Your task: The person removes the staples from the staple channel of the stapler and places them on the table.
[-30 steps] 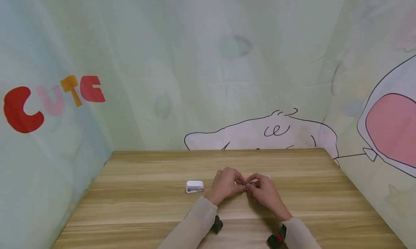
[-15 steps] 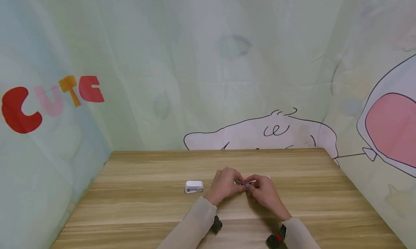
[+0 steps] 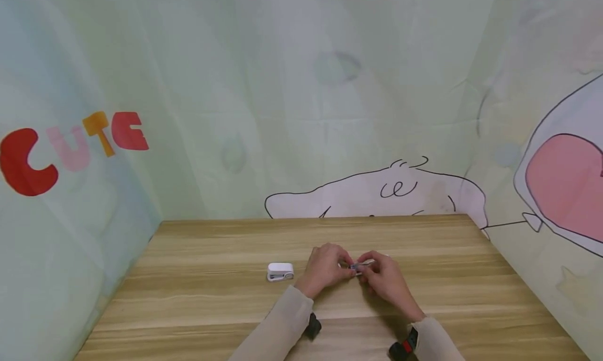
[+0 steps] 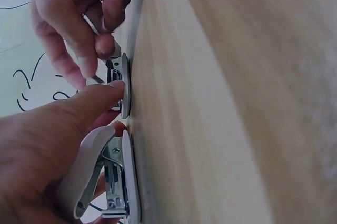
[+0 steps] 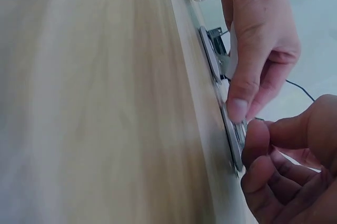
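Note:
My left hand (image 3: 325,267) grips a small stapler (image 4: 115,182) low over the table, its white lever and silvery metal workings showing in the left wrist view. The thumb presses on a flat grey-edged part (image 4: 126,95) farther along; whether both parts are one unfolded stapler, I cannot tell. My right hand (image 3: 383,277) meets the left fingertips there, thumb and finger pinching a thin dark strip (image 4: 98,79), mostly hidden. A second white stapler (image 3: 280,271), with a round pivot at its side, lies left of my left hand and also shows at the top of the right wrist view.
The wood-grain table (image 3: 212,308) ends at a light printed cloth backdrop (image 3: 235,89). A sliver of something white (image 3: 388,256) peeks out behind my right hand. Dark cameras are strapped at both wrists.
My right fingers have shifted slightly at the meeting point, and less of the white piece behind them shows. My left hand keeps its place; the head view has turned a little.

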### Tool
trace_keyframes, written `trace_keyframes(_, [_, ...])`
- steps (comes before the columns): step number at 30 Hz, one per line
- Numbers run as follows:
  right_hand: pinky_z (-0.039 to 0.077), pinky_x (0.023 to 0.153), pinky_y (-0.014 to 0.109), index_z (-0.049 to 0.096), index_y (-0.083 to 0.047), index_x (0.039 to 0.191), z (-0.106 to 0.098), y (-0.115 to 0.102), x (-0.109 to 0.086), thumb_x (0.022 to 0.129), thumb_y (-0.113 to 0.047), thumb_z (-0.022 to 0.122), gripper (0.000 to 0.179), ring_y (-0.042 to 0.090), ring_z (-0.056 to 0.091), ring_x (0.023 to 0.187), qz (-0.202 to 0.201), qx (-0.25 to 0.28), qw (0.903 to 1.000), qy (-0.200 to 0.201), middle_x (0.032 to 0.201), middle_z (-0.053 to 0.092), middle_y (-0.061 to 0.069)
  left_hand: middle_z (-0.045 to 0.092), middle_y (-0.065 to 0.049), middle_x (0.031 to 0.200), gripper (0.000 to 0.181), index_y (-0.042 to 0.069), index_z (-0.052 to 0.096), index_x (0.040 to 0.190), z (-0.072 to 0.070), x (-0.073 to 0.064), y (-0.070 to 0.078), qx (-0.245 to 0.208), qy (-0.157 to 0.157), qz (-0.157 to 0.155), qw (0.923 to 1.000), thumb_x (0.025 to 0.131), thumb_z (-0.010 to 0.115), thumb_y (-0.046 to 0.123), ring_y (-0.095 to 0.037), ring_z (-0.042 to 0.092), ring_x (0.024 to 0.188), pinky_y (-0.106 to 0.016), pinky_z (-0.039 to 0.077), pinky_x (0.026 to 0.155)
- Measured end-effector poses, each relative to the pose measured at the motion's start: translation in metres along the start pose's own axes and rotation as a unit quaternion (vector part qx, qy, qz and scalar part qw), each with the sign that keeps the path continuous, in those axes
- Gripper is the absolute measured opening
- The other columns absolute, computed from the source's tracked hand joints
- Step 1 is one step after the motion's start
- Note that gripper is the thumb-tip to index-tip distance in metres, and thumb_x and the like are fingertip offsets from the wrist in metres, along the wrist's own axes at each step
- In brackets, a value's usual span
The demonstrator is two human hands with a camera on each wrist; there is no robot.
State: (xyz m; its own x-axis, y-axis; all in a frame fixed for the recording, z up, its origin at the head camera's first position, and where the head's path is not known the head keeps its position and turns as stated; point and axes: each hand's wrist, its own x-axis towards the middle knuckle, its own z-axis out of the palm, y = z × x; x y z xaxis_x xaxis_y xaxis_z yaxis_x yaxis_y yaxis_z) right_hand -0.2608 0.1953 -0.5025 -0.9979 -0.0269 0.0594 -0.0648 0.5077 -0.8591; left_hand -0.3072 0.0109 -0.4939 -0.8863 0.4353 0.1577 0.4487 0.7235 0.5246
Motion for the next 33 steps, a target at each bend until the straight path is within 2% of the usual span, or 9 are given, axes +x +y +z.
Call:
trace_keyframes(7, [0.048, 0.049, 0.023, 0.066, 0.003, 0.118, -0.017, 0.016, -0.016, 0.103, -0.007, 0.069, 0.018, 0.012, 0.058, 0.054, 0.001, 0.062, 0.9973, -0.040, 0.074, 0.069, 0.011, 0.081, 0.009, 0.102, 0.013, 0.025, 0.085, 0.091, 0.001, 0.000, -0.002, 0.002, -0.001, -0.004, 1.0000, 0.084, 0.092, 0.033, -0.013, 0.067, 0.100, -0.042, 0.047, 0.095])
trace_keyframes(11, [0.049, 0.049, 0.024, 0.067, 0.006, 0.118, -0.023, 0.025, -0.023, 0.101, -0.006, 0.071, 0.022, 0.009, 0.057, 0.054, 0.014, 0.086, 0.9949, -0.050, 0.072, 0.069, 0.009, 0.081, 0.008, 0.101, 0.013, 0.024, 0.084, 0.091, 0.001, 0.000, -0.001, -0.002, -0.003, -0.005, 1.0000, 0.084, 0.093, 0.032, -0.013, 0.066, 0.098, -0.041, 0.046, 0.094])
trace_keyframes(16, [0.047, 0.047, 0.024, 0.068, 0.006, 0.113, -0.022, 0.027, -0.024, 0.098, -0.006, 0.074, 0.020, 0.009, 0.055, 0.051, 0.036, 0.090, 0.9949, -0.027, 0.070, 0.068, 0.005, 0.081, 0.008, 0.099, 0.014, 0.024, 0.084, 0.091, 0.001, 0.000, 0.000, 0.006, -0.003, -0.002, 1.0000, 0.085, 0.092, 0.033, -0.011, 0.066, 0.095, -0.041, 0.046, 0.092])
trace_keyframes(24, [0.044, 0.044, 0.025, 0.071, 0.004, 0.106, -0.016, 0.021, -0.023, 0.094, -0.001, 0.074, 0.014, 0.012, 0.053, 0.048, 0.071, 0.077, 0.9942, 0.027, 0.066, 0.068, 0.003, 0.077, 0.009, 0.093, 0.014, 0.025, 0.082, 0.091, 0.002, 0.003, 0.001, 0.014, -0.002, 0.006, 0.9999, 0.085, 0.091, 0.033, -0.008, 0.057, 0.085, -0.038, 0.044, 0.087])
trace_keyframes(33, [0.045, 0.044, 0.026, 0.073, 0.003, 0.105, -0.014, 0.021, -0.023, 0.091, -0.001, 0.075, 0.014, 0.014, 0.054, 0.047, 0.092, 0.075, 0.9919, 0.044, 0.066, 0.069, 0.004, 0.075, 0.008, 0.089, 0.014, 0.024, 0.080, 0.089, 0.000, 0.002, 0.005, 0.031, -0.005, 0.010, 0.9995, 0.085, 0.090, 0.032, -0.009, 0.057, 0.083, -0.039, 0.042, 0.089])
